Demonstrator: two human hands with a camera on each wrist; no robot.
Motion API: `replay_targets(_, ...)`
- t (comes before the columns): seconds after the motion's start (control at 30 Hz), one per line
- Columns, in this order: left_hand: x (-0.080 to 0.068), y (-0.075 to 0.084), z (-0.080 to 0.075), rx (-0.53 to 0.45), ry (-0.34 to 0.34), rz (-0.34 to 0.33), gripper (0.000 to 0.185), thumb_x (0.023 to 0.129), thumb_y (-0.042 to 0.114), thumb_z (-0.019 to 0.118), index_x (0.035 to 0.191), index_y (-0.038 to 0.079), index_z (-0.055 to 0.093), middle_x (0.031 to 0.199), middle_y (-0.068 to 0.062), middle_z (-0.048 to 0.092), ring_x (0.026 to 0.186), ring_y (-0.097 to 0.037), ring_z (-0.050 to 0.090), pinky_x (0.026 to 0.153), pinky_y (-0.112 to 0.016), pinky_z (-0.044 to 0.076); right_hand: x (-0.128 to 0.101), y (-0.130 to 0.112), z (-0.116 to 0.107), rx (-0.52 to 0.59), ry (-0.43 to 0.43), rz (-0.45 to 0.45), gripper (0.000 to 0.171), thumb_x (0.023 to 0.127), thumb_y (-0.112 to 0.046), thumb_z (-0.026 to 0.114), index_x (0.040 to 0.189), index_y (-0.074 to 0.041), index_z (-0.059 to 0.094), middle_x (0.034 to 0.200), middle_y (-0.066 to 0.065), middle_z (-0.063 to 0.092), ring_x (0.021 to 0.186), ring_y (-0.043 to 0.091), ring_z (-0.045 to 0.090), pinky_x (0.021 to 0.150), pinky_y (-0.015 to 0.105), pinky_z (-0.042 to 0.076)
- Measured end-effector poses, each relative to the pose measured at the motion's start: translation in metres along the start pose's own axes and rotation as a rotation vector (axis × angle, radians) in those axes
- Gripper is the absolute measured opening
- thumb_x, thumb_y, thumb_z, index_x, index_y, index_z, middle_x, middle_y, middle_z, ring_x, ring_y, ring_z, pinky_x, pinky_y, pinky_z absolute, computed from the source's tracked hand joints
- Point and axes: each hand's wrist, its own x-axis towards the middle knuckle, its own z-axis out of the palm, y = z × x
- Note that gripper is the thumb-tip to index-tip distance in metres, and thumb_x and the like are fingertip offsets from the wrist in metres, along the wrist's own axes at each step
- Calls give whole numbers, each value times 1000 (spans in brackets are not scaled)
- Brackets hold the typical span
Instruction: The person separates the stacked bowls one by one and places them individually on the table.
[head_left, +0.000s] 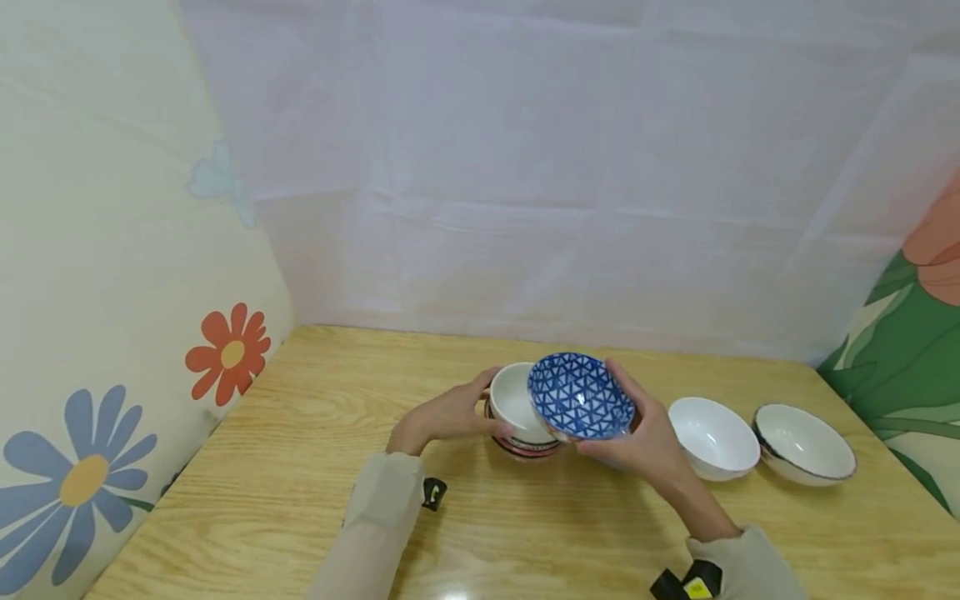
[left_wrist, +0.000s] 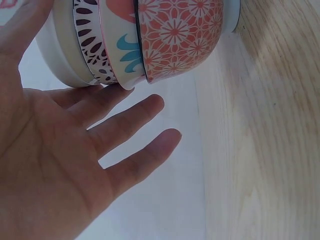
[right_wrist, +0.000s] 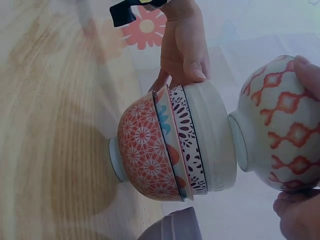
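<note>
A stack of several nested bowls (right_wrist: 150, 145) stands on the table, a red floral one lowest and a plain white-sided bowl (head_left: 516, 400) on top. My left hand (head_left: 453, 412) rests against the stack's left side. Its thumb touches near the top bowl's rim, and its other fingers (left_wrist: 125, 122) reach along the side, fairly straight. In my right hand (head_left: 648, 437) I grip a bowl (head_left: 581, 396) with a blue triangle pattern inside and red markings outside. It is tilted over the stack, its foot right at the top bowl's rim in the right wrist view.
To the right of the stack stand a white bowl (head_left: 712, 437) and a dark-rimmed bowl (head_left: 806, 442) on the wooden table (head_left: 300, 500). A greyish bowl (right_wrist: 175, 227) shows beside the stack in the right wrist view. A pale cloth (head_left: 487, 167) hangs behind the table.
</note>
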Motion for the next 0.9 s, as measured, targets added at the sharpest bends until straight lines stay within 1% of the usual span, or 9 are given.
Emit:
replay_targets(0.17, -1, 0, 0, 2, -1, 1, 86, 83, 34, 73, 151, 21, 22, 144, -10, 46, 133, -33, 41, 107, -57, 35, -10, -2, -1, 21, -8, -15, 106, 66, -8, 86, 152, -11, 24, 155, 19, 26, 133, 45, 37, 101, 50, 41)
replay_targets(0.23, -1, 1, 0, -1, 1, -3, 86, 83, 34, 73, 151, 21, 22, 144, -10, 46, 133, -33, 41, 107, -57, 35, -13, -2, -1, 22, -8, -24, 107, 65, -7, 86, 152, -10, 24, 155, 18, 26, 134, 44, 37, 102, 43, 42)
replay_targets(0.33, -2, 2, 0, 1, 3, -9, 87, 83, 34, 73, 151, 21, 22, 144, -10, 45, 133, -33, 41, 107, -57, 34, -18, -2, -2, 34, -8, -34, 107, 65, -5, 86, 152, -11, 25, 155, 18, 26, 134, 44, 36, 98, 26, 44)
replay_targets(0.4, -2, 2, 0, 6, 5, -10, 87, 83, 34, 74, 151, 20, 22, 144, -11, 45, 133, -33, 41, 108, -57, 34, -22, -2, -2, 45, -4, -41, 107, 64, -3, 86, 151, -10, 25, 155, 19, 26, 134, 44, 36, 94, 15, 42)
replay_targets(0.47, -2, 2, -1, 13, 7, -8, 87, 83, 34, 74, 151, 19, 22, 144, -11, 45, 133, -34, 41, 108, -57, 34, -25, -2, -3, 50, 4, -54, 107, 63, -2, 86, 151, -9, 26, 154, 20, 26, 133, 45, 36, 92, 10, 40)
replay_targets(0.6, -2, 2, -1, 16, 11, -9, 87, 83, 33, 74, 151, 19, 22, 144, -12, 46, 134, -34, 41, 108, -56, 34, -30, 0, -1, 52, 13, -82, 108, 59, 2, 87, 150, -5, 28, 152, 23, 29, 130, 47, 36, 91, 10, 41)
replay_targets(0.83, -2, 2, -1, -1, 5, 1, 87, 83, 31, 74, 151, 18, 22, 144, -12, 45, 134, -35, 40, 108, -57, 33, -39, 4, 2, 76, -3, -121, 109, 57, 5, 87, 149, -6, 30, 149, 25, 30, 125, 50, 39, 87, 15, 47)
replay_targets(0.87, -2, 2, -1, -6, 4, -2, 86, 83, 31, 74, 151, 19, 22, 145, -12, 45, 135, -35, 40, 108, -57, 33, -40, 5, 3, 87, -11, -133, 109, 57, 6, 86, 149, -6, 30, 149, 26, 30, 124, 49, 40, 87, 16, 48)
replay_targets(0.9, -2, 2, -1, -11, 2, -3, 86, 83, 31, 73, 151, 19, 22, 145, -12, 45, 135, -35, 40, 108, -58, 33, -41, 5, 3, 102, -21, -146, 109, 57, 8, 85, 150, -6, 29, 148, 28, 29, 124, 45, 42, 86, 17, 49)
